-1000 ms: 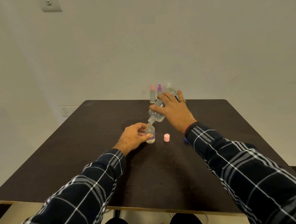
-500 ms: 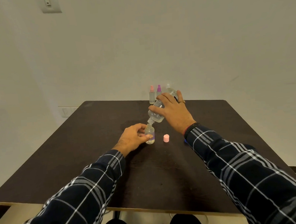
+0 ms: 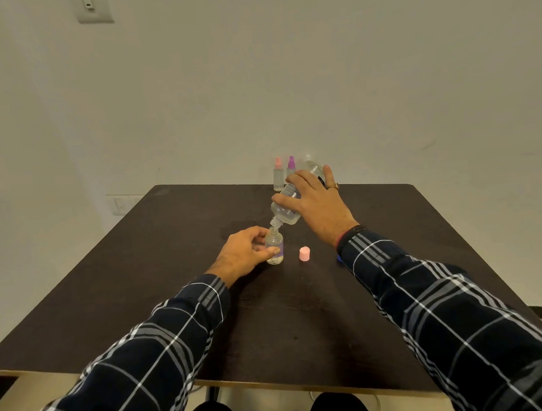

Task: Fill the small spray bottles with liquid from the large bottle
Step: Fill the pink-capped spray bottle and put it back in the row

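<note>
Change: none evident; grips and tilt stayed as before.
Left hand (image 3: pixel 244 254): pinched small spray bottle (image 3: pixel 274 247) upright on bench (image 3: pixel 172 273), steadying it.
Right hand (image 3: pixel 316 203): gripped large bottle (image 3: pixel 284 212), tilted nozzle-down just above the open neck to pour.
Contents: clear liquid; small bottle's level unclear.
Pink cap (image 3: pixel 304 254): beside it, removed for filling.
Rear bottles (image 3: pixel 278 176): two, capped, at far edge.

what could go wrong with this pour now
The large bottle, tilted in the right hand, aims at the small bottle and its narrow mouth; slight drift could spill onto the table. A nudge might tip the small bottle despite the left hand gripping it. The loose pink cap nearby could get wet.
</note>
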{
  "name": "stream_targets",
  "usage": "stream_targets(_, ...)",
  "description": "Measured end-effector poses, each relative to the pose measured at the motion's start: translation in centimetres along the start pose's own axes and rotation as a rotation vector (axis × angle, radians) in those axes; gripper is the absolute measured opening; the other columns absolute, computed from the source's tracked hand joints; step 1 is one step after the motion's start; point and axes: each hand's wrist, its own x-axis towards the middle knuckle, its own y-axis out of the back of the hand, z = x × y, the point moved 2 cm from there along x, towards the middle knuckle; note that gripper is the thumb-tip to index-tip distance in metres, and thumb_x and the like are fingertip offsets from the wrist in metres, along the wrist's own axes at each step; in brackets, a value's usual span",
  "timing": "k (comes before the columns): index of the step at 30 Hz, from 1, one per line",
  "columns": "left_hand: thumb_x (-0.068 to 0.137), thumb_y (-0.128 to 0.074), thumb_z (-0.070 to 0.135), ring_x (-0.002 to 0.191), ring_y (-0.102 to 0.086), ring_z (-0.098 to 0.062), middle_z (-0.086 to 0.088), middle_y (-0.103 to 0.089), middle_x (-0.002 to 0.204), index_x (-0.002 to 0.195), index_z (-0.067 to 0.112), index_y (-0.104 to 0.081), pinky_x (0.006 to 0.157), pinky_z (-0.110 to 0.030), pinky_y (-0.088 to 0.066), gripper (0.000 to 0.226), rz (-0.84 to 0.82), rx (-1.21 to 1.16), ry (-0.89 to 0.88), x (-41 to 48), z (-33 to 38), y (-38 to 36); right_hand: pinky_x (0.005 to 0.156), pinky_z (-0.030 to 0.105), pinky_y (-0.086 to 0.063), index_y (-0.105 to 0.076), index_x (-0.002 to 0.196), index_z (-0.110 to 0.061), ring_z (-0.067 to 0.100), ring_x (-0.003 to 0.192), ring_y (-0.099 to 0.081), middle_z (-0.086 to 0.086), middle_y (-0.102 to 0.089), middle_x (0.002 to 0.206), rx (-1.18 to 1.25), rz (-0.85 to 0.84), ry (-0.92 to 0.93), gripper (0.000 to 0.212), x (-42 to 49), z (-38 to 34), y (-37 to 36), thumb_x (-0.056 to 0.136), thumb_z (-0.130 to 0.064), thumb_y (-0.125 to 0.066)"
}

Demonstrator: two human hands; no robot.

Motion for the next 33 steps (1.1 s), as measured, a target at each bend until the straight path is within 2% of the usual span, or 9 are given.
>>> stream_targets(12,0.089,-0.076,0.026,0.094,-0.063,-0.001,0.014,-0.065,0.106,0.128,0.024,-0.059,0.078,-0.015,-0.047,0.043,-0.002,0.004,-0.001,-0.31,0.29,0.09,0.11,0.074,-0.015,-0.049,0.137,-0.037,0.034,0.142,-0.03,0.014,-0.041,0.147,0.0,0.005,0.007,0.076,-0.04,-0.02,0.04,0.074,-0.013,-0.084)
stream_targets(22,0.089,-0.076,0.028,0.097,-0.064,-0.003,0.011,-0.067,0.113,0.131,0.025,-0.058,0.09,-0.022,-0.051,0.046,-0.007,0.006,0.024,-0.02,-0.07,-0.05,0.11,0.074,-0.017,-0.049,0.135,-0.038,0.034,0.141,-0.031,0.013,-0.042,0.146,-0.027,0.027,0.019,0.075,-0.06,-0.15,0.05,0.073,-0.015,-0.084)
stream_targets(25,0.089,-0.076,0.028,0.095,-0.064,-0.002,0.012,-0.067,0.111,0.13,0.024,-0.059,0.084,-0.018,-0.048,0.044,-0.005,0.004,0.017,0.08,-0.09,-0.06,0.108,0.074,-0.019,-0.05,0.135,-0.037,0.034,0.14,-0.033,0.013,-0.043,0.144,-0.031,0.039,0.027,0.076,-0.03,-0.14,-0.08,0.072,-0.014,-0.086)
stream_targets(28,0.088,-0.077,0.029,0.095,-0.064,-0.002,0.012,-0.068,0.11,0.129,0.024,-0.061,0.088,-0.021,-0.051,0.044,-0.001,0.004,0.01,0.12,-0.19,-0.02,0.109,0.074,-0.017,-0.049,0.136,-0.037,0.034,0.141,-0.032,0.013,-0.042,0.145,-0.035,0.045,0.029,0.074,-0.05,-0.17,-0.14,0.074,-0.014,-0.084)
stream_targets(33,0.089,-0.077,0.029,0.095,-0.063,-0.002,0.013,-0.066,0.109,0.129,0.026,-0.059,0.08,-0.017,-0.047,0.044,-0.008,0.013,0.012,0.07,-0.12,0.01,0.109,0.075,-0.016,-0.05,0.135,-0.036,0.035,0.141,-0.033,0.014,-0.043,0.145,-0.041,0.048,0.038,0.076,0.09,-0.19,-0.14,0.072,-0.013,-0.085)
